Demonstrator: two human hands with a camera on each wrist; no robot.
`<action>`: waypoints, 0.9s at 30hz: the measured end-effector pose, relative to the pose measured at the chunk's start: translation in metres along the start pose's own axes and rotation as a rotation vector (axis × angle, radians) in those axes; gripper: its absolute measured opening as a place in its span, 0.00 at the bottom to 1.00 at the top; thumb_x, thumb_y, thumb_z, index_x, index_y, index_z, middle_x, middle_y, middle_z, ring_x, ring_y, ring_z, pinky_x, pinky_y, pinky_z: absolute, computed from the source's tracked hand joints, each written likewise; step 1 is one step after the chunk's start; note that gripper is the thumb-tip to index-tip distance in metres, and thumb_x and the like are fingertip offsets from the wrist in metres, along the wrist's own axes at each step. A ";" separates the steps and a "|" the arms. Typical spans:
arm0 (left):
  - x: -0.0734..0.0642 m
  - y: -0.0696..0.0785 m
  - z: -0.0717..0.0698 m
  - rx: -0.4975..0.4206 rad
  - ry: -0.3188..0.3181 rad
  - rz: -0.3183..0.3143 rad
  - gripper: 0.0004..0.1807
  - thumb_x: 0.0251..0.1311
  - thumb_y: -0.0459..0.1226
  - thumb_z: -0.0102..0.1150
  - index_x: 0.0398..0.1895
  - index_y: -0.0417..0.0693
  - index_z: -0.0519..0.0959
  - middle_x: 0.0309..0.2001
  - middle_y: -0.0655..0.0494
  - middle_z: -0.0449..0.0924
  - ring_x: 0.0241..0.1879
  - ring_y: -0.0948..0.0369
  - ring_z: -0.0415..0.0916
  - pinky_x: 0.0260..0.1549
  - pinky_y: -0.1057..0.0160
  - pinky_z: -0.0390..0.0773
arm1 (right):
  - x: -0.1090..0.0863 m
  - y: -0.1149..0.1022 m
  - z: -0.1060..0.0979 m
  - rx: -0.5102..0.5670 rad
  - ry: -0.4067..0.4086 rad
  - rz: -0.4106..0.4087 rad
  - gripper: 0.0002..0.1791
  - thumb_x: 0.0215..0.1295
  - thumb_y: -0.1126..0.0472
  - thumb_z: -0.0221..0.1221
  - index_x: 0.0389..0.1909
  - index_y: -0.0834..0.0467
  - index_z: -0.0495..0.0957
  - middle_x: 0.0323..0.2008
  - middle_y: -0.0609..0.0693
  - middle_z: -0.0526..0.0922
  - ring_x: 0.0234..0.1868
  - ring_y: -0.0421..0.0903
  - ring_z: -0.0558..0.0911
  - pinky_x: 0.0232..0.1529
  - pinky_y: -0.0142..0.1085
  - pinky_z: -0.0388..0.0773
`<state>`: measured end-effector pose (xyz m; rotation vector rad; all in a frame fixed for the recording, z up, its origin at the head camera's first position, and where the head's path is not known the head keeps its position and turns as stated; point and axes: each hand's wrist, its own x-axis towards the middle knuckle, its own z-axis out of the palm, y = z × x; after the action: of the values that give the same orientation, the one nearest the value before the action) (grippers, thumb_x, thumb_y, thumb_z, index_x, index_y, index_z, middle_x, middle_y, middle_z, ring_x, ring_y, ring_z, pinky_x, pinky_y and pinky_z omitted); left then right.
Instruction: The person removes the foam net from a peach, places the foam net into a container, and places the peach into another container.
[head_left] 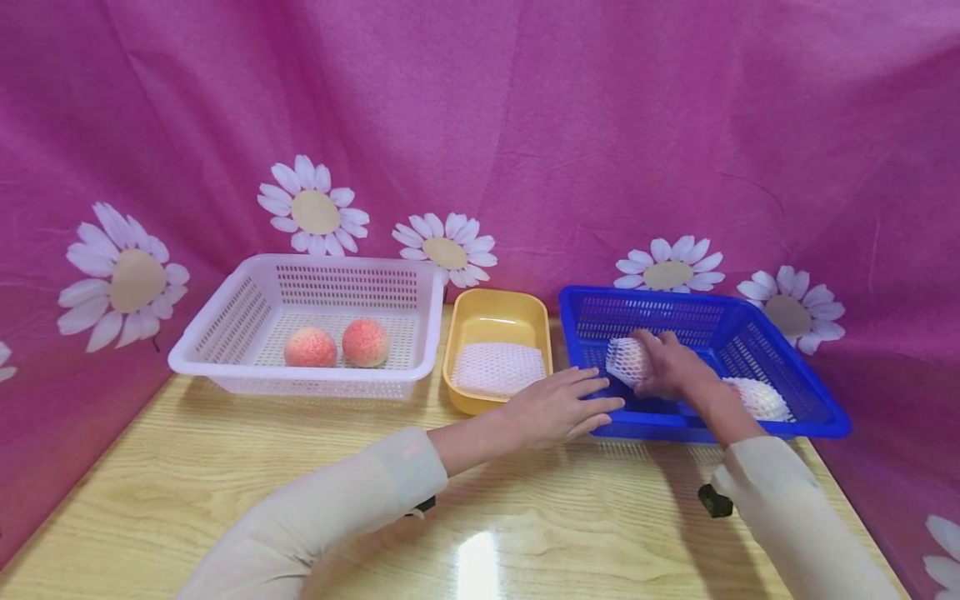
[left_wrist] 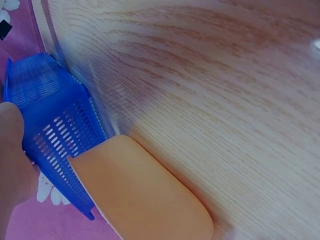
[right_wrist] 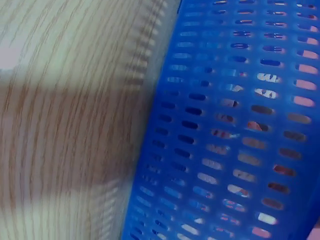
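Observation:
In the head view, my right hand (head_left: pixel 667 367) grips a round fruit in a white foam net (head_left: pixel 628 362) inside the blue basket (head_left: pixel 813 417). Another netted fruit (head_left: pixel 759 400), with some pink showing, lies at the basket's right end. My left hand (head_left: pixel 562 406) reaches across to the basket's near left corner, fingers straight and spread, with nothing in them. Part of that hand (left_wrist: pixel 14 155) also shows beside the blue basket (left_wrist: pixel 55 135) in the left wrist view. Only the basket's slotted wall (right_wrist: pixel 220 120) and the table appear in the right wrist view; the hand itself is hidden there.
Between the baskets stands a yellow tray (head_left: pixel 542 321) with white foam netting (head_left: pixel 498 369) in it. To the left, a white basket (head_left: pixel 300 385) holds two pink-speckled peaches (head_left: pixel 366 342). A flowered magenta cloth (head_left: pixel 480 125) hangs behind the wooden table (head_left: pixel 225 492).

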<state>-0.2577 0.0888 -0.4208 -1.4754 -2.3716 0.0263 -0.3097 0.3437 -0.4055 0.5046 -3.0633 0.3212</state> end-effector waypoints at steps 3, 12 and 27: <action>0.000 0.000 -0.001 0.000 0.006 0.000 0.23 0.79 0.49 0.39 0.72 0.61 0.70 0.68 0.54 0.71 0.70 0.55 0.62 0.71 0.59 0.56 | -0.002 0.000 -0.004 -0.004 0.013 -0.015 0.48 0.40 0.58 0.75 0.64 0.61 0.62 0.49 0.75 0.69 0.40 0.69 0.78 0.41 0.63 0.77; -0.001 0.000 -0.002 -0.007 0.028 0.014 0.23 0.78 0.48 0.41 0.70 0.59 0.72 0.67 0.51 0.72 0.69 0.53 0.64 0.70 0.59 0.58 | -0.003 -0.004 -0.015 -0.010 0.036 -0.024 0.49 0.41 0.55 0.75 0.66 0.58 0.62 0.50 0.73 0.69 0.39 0.68 0.79 0.38 0.61 0.78; -0.001 0.001 -0.004 -0.014 -0.034 -0.013 0.24 0.79 0.50 0.37 0.73 0.61 0.69 0.69 0.53 0.70 0.71 0.55 0.60 0.72 0.61 0.52 | -0.006 -0.025 -0.035 -0.038 0.095 -0.073 0.50 0.43 0.55 0.74 0.69 0.56 0.62 0.54 0.72 0.70 0.42 0.66 0.79 0.40 0.61 0.78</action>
<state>-0.2555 0.0879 -0.4175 -1.4772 -2.4128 0.0316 -0.2962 0.3301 -0.3672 0.5804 -2.9453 0.2762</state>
